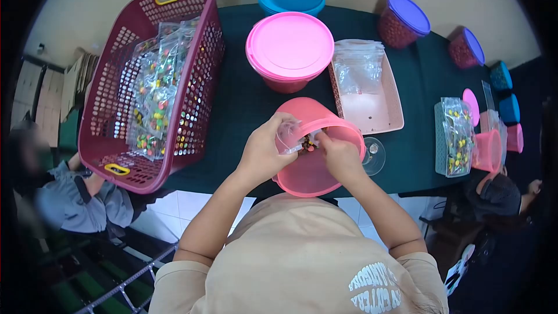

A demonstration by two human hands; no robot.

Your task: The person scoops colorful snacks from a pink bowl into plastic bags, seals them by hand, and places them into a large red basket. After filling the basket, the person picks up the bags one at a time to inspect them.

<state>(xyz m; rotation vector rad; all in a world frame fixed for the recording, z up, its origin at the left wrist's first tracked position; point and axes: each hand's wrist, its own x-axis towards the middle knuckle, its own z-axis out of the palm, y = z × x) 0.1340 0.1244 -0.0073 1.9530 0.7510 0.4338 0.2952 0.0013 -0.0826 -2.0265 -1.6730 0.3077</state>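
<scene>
A pink plastic tub (302, 177) lies tipped on the table in front of me, its mouth towards me. My left hand (261, 150) is closed on a clear plastic bag (286, 135) at the tub's mouth. My right hand (343, 160) reaches into the mouth, fingers closed round a small whitish thing (317, 136), perhaps a scoop; its shape is mostly hidden. Between the hands show several small colourful candies (308, 144). A clear round lid or dish (374, 157) lies just right of the tub.
A maroon basket (195, 99) with filled candy bags (157, 93) stands left. Behind are a pink-lidded tub (290, 46) and a white tray (378, 119) with empty bags (357, 67). At right, a grey basket (440, 145) holds filled bags. People sit at both sides.
</scene>
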